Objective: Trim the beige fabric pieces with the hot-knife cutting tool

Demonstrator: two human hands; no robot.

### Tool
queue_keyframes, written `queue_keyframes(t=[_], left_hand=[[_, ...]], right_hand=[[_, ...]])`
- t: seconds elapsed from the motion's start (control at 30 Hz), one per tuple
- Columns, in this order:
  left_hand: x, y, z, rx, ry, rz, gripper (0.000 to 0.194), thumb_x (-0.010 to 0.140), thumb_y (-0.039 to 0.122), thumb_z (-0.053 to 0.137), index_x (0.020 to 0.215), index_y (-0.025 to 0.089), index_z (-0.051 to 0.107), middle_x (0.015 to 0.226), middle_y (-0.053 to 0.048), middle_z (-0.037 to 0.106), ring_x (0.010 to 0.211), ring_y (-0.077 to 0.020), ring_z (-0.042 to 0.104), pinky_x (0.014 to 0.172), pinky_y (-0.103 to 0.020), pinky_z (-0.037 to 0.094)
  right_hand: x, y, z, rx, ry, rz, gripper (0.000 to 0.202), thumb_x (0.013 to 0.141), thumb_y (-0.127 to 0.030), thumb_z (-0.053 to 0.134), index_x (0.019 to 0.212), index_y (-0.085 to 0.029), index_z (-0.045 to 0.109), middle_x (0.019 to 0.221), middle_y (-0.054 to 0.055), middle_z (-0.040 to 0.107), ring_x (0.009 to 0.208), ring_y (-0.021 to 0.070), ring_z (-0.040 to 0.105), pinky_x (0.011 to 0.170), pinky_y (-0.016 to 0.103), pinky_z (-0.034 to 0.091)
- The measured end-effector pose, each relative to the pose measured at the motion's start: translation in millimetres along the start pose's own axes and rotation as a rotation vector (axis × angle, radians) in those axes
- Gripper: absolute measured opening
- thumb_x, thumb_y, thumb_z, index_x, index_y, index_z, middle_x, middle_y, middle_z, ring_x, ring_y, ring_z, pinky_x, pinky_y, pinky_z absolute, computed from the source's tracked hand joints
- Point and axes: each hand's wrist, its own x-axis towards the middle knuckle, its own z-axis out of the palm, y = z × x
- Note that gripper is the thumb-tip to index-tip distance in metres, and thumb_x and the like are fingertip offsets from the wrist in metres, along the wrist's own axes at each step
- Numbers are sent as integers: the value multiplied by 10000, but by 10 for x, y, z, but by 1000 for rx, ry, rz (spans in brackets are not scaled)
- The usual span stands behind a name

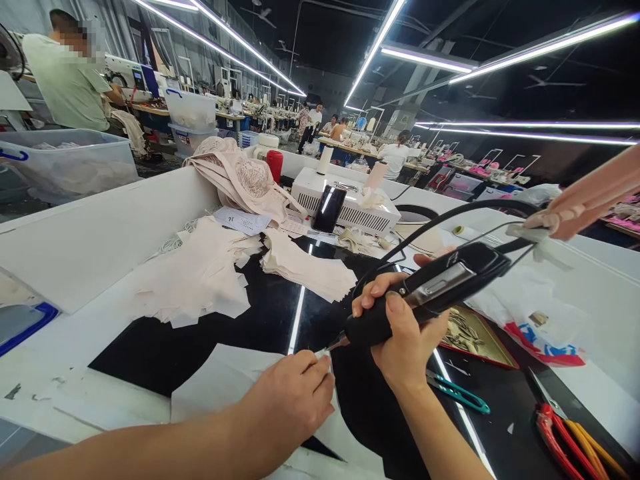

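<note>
My right hand (407, 337) is wrapped around a black corded handheld tool (440, 277) with a tapered metal tip that slants down to the left. At the tip, my left hand (293, 393) is closed in a pinch on a small white piece (324, 353); most of it is hidden by my fingers. Under my left hand lies a white sheet (215, 377) on the glossy black work surface (150, 350). Beyond my hands are a stack of pale pink fabric pieces (310, 263) and a larger loose pile of cut fabric (195, 277).
Teal thread snips (463, 395), red-handled scissors (555, 433) and a tray of small parts (467, 333) lie to the right. A white machine box (345, 203) with a phone (329, 208) against it stands behind. At left, a person (65, 80) sits beyond the low white partition (100, 233).
</note>
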Motion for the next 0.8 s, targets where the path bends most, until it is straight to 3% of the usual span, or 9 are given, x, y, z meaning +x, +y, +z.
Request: queue_keyframes(t=[0.2, 0.4, 0.57, 0.73, 0.8], left_hand=[[0, 1, -10, -8, 6, -11, 191, 1066, 196, 580, 1063, 80, 731, 1088, -101, 757, 918, -162, 689, 839, -291, 539], [11, -4, -6, 40, -41, 40, 181, 1052, 159, 586, 999, 101, 749, 1039, -68, 749, 968, -165, 687, 829, -292, 537], [21, -22, 11, 60, -3, 52, 245, 1052, 110, 535, 948, 132, 755, 1077, -78, 759, 944, -179, 681, 839, -316, 525], [44, -140, -112, -34, 49, 60, 379, 1092, 104, 401, 1004, 143, 768, 1096, -96, 768, 968, -212, 683, 903, -361, 510], [23, -238, -124, -112, 10, 73, 418, 1087, 105, 357, 1070, 176, 769, 1171, -92, 764, 964, -229, 689, 912, -391, 515]], right_hand=[[-3, -40, 27, 32, 5, -30, 344, 865, -257, 768, 1156, -291, 588, 790, -54, 632, 602, 127, 596, 497, 249, 530], [-49, -2, 62, 62, -24, -9, 394, 865, -229, 766, 1186, -307, 552, 803, -56, 651, 611, 130, 602, 496, 257, 544], [-32, 46, 79, 48, -8, 12, 426, 868, -289, 772, 1190, -321, 495, 808, -72, 626, 594, 122, 604, 488, 249, 526], [10, -2, 143, 11, 21, 72, 455, 805, -383, 841, 1050, -299, 468, 790, -88, 614, 521, 98, 575, 487, 249, 538], [25, -41, 150, -101, 41, 74, 500, 769, -418, 876, 1073, -299, 498, 790, -85, 614, 539, 110, 589, 522, 269, 564]])
